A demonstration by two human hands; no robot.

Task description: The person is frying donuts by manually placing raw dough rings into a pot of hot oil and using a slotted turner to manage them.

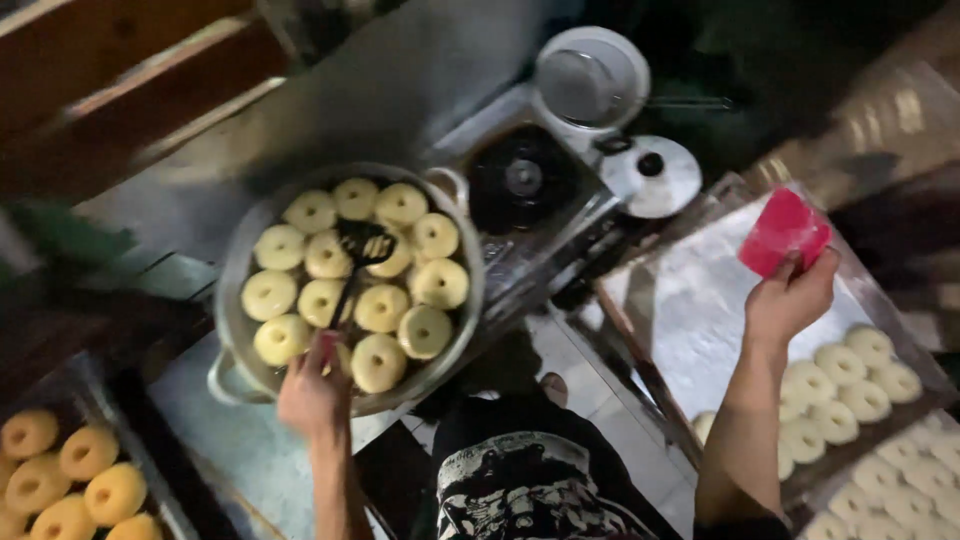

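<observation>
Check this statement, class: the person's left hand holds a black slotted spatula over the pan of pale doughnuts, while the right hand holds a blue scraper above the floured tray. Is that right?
Not quite. The head view shows the scraper in the right hand is red-pink, not blue. The rest stands: the left hand holds the black slotted spatula over the pan of pale doughnuts, beside the floured tray.

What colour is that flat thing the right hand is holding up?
The flat plastic scraper in the right hand is bright pinkish-red, seen in the head view.
</observation>
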